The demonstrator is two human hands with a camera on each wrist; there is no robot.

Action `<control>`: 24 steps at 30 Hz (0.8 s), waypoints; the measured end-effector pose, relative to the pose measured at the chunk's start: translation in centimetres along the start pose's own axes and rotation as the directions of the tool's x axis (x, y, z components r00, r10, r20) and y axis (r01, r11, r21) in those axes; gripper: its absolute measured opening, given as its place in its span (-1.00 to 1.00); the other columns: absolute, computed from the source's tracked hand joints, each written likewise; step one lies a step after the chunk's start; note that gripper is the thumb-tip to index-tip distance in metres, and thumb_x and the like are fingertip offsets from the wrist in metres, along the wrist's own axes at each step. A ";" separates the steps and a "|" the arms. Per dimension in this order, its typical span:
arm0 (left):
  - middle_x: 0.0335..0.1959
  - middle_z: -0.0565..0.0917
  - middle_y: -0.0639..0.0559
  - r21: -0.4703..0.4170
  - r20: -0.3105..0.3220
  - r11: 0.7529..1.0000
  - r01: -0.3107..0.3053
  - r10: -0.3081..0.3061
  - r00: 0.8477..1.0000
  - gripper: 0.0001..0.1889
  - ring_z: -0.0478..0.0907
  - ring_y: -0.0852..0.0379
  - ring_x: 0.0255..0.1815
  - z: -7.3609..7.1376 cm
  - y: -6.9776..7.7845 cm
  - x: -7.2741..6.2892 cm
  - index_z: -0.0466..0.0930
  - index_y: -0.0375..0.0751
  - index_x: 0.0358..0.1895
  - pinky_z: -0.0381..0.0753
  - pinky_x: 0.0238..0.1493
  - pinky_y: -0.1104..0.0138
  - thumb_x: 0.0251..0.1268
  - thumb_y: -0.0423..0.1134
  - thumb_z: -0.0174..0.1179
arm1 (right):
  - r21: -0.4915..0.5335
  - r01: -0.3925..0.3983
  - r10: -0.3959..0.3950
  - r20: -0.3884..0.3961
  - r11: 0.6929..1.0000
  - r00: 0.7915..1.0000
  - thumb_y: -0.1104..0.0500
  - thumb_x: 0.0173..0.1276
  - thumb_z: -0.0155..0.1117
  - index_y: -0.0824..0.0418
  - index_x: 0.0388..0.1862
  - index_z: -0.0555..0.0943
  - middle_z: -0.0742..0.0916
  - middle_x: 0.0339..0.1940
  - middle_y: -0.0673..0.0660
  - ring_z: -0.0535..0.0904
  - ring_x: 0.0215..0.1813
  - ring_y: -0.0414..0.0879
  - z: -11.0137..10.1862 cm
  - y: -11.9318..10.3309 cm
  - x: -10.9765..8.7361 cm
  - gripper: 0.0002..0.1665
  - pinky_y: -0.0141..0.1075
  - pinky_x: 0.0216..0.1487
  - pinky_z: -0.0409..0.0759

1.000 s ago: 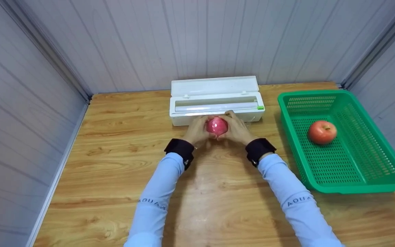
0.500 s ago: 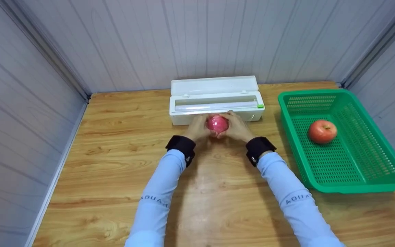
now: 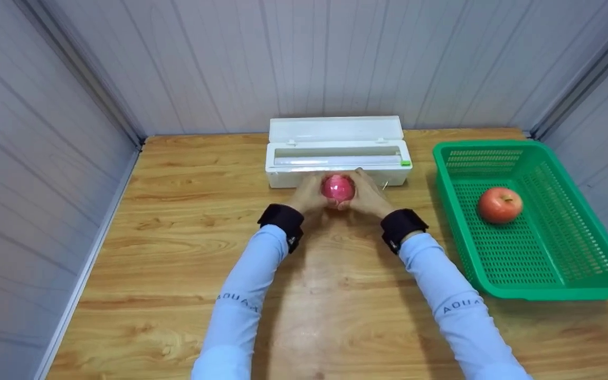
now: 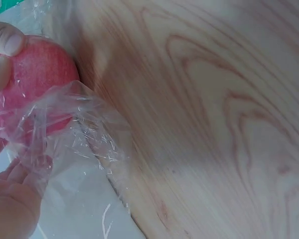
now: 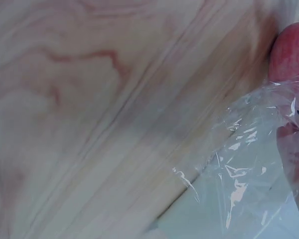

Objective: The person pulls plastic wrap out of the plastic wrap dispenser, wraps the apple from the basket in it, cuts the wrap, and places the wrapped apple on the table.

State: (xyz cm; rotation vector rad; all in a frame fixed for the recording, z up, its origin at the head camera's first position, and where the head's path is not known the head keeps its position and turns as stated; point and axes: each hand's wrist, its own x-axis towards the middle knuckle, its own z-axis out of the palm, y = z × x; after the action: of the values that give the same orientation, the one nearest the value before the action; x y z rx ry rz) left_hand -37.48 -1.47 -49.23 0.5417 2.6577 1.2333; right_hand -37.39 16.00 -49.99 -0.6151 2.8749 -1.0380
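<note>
A red apple point(image 3: 338, 188) is held between both hands in front of a white film dispenser box point(image 3: 288, 180). My left hand point(image 3: 310, 195) grips its left side and my right hand point(image 3: 369, 197) its right. Clear cling film point(image 4: 92, 127) covers part of the apple in the left wrist view, its loose crumpled edge spreading over the table and box. The right wrist view has more of this film point(image 5: 239, 164) stretched beside the fingers, with only an edge of the apple point(image 5: 291, 52) showing. Some fingertips are hidden behind the fruit.
The box's lid point(image 3: 335, 129) stands raised, and a film roll point(image 3: 338, 160) lies inside with a green piece point(image 3: 405, 163) at the right end. To the right is a green basket point(image 3: 494, 292) holding another apple point(image 3: 500, 205). Panelled walls point(image 3: 219, 63) enclose the wooden table point(image 3: 188, 232).
The view has shifted slightly. Both hands keep holding the apple at the box's front, with small finger shifts, and less film shows beside the right hand.
</note>
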 end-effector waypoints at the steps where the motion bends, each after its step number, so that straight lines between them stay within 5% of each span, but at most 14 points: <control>1: 0.17 0.41 -0.19 0.018 0.006 1.000 0.011 -0.011 1.000 -0.26 0.38 -0.03 0.18 0.0 0.2 -0.1 0.32 -0.21 0.26 0.35 0.27 0.23 -0.13 -0.33 0.39 | -0.006 -0.001 0.001 -0.002 1.000 1.000 0.14 -0.24 0.56 0.17 0.18 0.40 0.49 -0.03 0.21 0.45 0.05 0.10 -0.1 0.0 0.0 -0.10 -0.05 0.15 0.44; 5: 0.17 0.30 -0.20 0.143 -0.044 0.990 0.003 0.003 0.999 -0.22 0.37 -0.06 0.15 0.1 0.7 -0.5 0.28 -0.20 0.28 0.38 0.24 0.19 -0.12 -0.23 0.41 | -0.008 0.003 -0.003 0.018 1.000 1.000 0.13 -0.22 0.56 0.21 0.21 0.39 0.48 -0.01 0.25 0.45 0.07 0.14 -0.4 0.2 -0.1 -0.08 -0.03 0.16 0.44; 11: 0.12 0.45 -0.16 0.392 -0.060 0.901 -0.186 0.226 0.972 -0.51 0.47 -0.04 0.09 0.2 1.6 -0.6 0.44 -0.28 0.17 0.49 0.14 0.27 0.10 -0.32 0.23 | -0.015 0.037 -0.037 0.002 0.999 0.999 0.18 -0.22 0.56 0.19 0.19 0.43 0.52 -0.05 0.29 0.46 0.02 0.16 -0.9 0.3 0.0 -0.11 -0.02 0.12 0.44; 15: 0.10 0.51 -0.16 0.450 -0.039 0.879 -0.158 0.196 0.980 -0.56 0.48 -0.03 0.09 0.3 2.0 -0.6 0.49 -0.26 0.13 0.49 0.13 0.28 0.12 -0.35 0.19 | -0.042 0.074 -0.072 0.031 0.996 0.997 0.19 -0.18 0.54 0.20 0.22 0.40 0.52 -0.05 0.31 0.46 0.01 0.18 -0.9 0.2 0.1 -0.11 -0.01 0.09 0.46; 24: -0.08 0.59 -0.19 0.446 -0.061 0.887 -0.120 0.164 0.985 -0.58 0.55 -0.04 -0.08 0.2 2.2 -0.4 0.57 -0.27 0.03 0.58 -0.04 0.28 0.00 -0.46 0.19 | -0.058 0.064 -0.062 0.033 0.996 0.998 0.17 -0.17 0.53 0.31 0.19 0.40 0.50 -0.07 0.32 0.43 0.02 0.20 -0.7 -0.1 0.1 -0.13 0.01 0.11 0.42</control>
State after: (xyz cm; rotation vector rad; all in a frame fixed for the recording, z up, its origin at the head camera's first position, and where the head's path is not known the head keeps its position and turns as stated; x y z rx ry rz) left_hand -36.53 -0.23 -47.70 0.7691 3.0427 0.6873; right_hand -37.54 16.33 -49.38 -0.7237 2.8862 -0.9447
